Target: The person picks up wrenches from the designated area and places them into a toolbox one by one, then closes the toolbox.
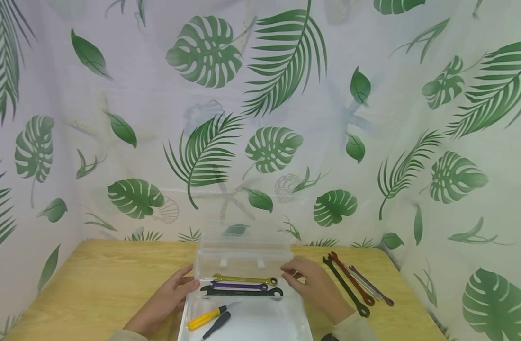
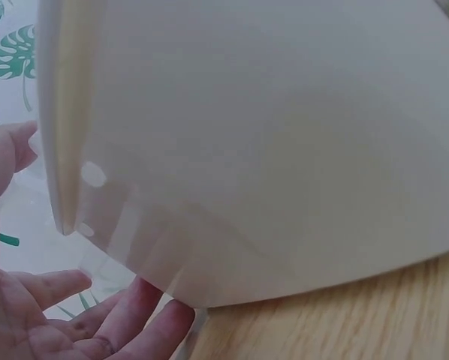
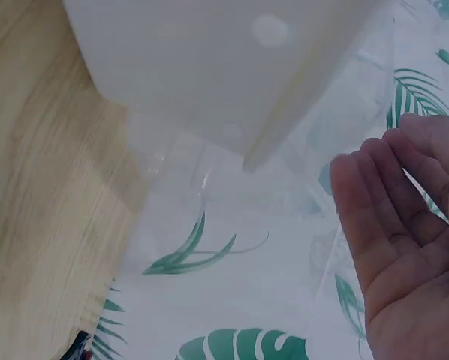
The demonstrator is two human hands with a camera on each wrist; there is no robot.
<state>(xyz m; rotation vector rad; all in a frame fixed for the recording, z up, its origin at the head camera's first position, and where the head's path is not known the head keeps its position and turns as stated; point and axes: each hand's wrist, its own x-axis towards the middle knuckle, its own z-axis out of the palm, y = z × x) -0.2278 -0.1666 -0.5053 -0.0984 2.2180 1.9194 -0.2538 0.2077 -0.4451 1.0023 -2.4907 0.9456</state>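
A white plastic toolbox (image 1: pixel 282 317) stands at the table's front with its see-through lid (image 1: pixel 243 246) raised at the back. Inside its back part lie a gold wrench (image 1: pixel 245 279), a purple wrench (image 1: pixel 239 286) and a black wrench (image 1: pixel 241 292). A yellow-handled screwdriver (image 1: pixel 206 318) and a dark-handled screwdriver (image 1: pixel 218 325) rest in the front part. My left hand (image 1: pixel 171 299) is at the box's left side, fingers extended; in the left wrist view fingertips meet its lower edge. My right hand (image 1: pixel 313 286), loosely bent, is beside the right back corner, holding nothing.
Right of the box, several more wrenches lie on the wooden table (image 1: pixel 128 270): a black wrench (image 1: pixel 346 287), a red wrench (image 1: pixel 352 278) and a purple wrench (image 1: pixel 371 285), with a silver one between. A leaf-printed curtain (image 1: pixel 260 94) surrounds the table's back and sides.
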